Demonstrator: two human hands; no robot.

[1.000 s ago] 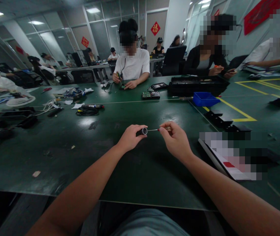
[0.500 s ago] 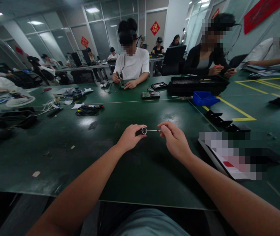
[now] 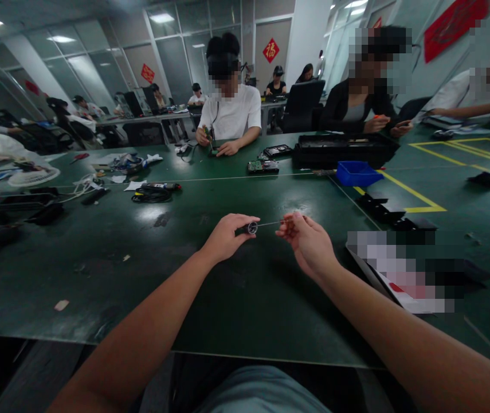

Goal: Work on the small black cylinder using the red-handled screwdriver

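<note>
My left hand (image 3: 226,236) is closed round a small black cylinder with a silver ring end (image 3: 251,228), held just above the green table (image 3: 245,298). A thin screwdriver (image 3: 270,223) runs from that ring to my right hand (image 3: 309,244), whose fingers are curled on its red-and-clear handle. The two hands are a short gap apart near the table's middle.
A flat pixelated item (image 3: 403,269) lies to the right of my right hand. Black parts (image 3: 382,209), a blue bin (image 3: 359,172) and a long black tray (image 3: 343,150) sit beyond it. Cables and a tool (image 3: 156,192) lie at the left. Several other people sit across the table.
My right hand has turned its wrist, rolling the screwdriver handle so the palm faces more upward. The left hand and cylinder have stayed in place.
</note>
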